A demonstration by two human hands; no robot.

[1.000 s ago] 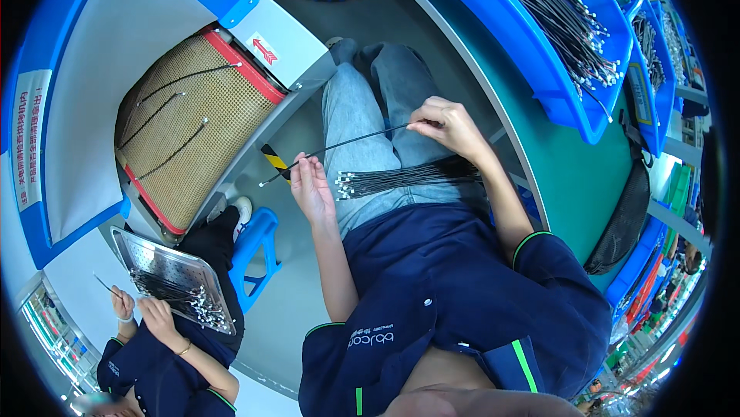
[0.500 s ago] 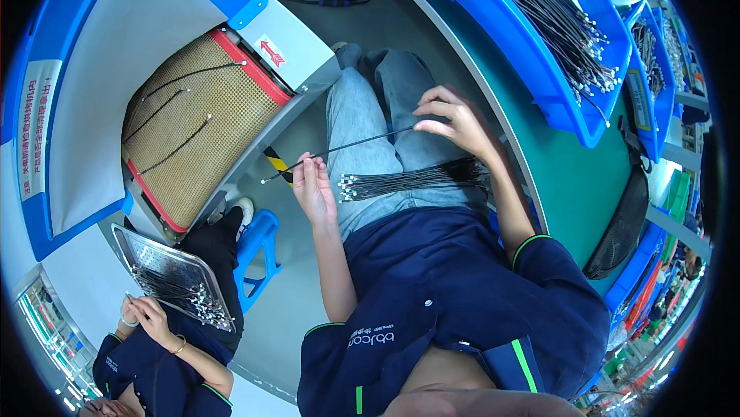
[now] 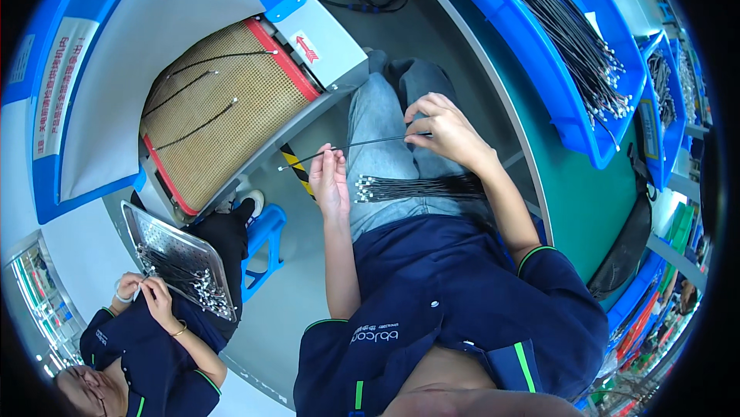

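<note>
A thin black cable (image 3: 374, 141) with a small pale connector at its left end is stretched above my lap. Near that end, my left hand (image 3: 331, 184) pinches it between thumb and fingers, the connector sticking out past the fingertips. My right hand (image 3: 449, 133) grips the cable's other end with curled fingers, which hide that tip. Just below, a bundle of similar black cables (image 3: 432, 188) lies across my thighs, white connectors gathered at its left end; my right forearm passes over its right end.
At left, a machine's mesh conveyor belt (image 3: 212, 120) carries several black cables. Below it, a co-worker handles cables over a metal tray (image 3: 177, 236), near a blue stool (image 3: 266, 243). Right, a green table (image 3: 574, 201) holds blue bins (image 3: 574, 128) of cables.
My view has swung slightly, so the surroundings sit farther right. My right hand's fingers, more spread before, are now curled closer round the cable's end. The left hand keeps its pinch.
</note>
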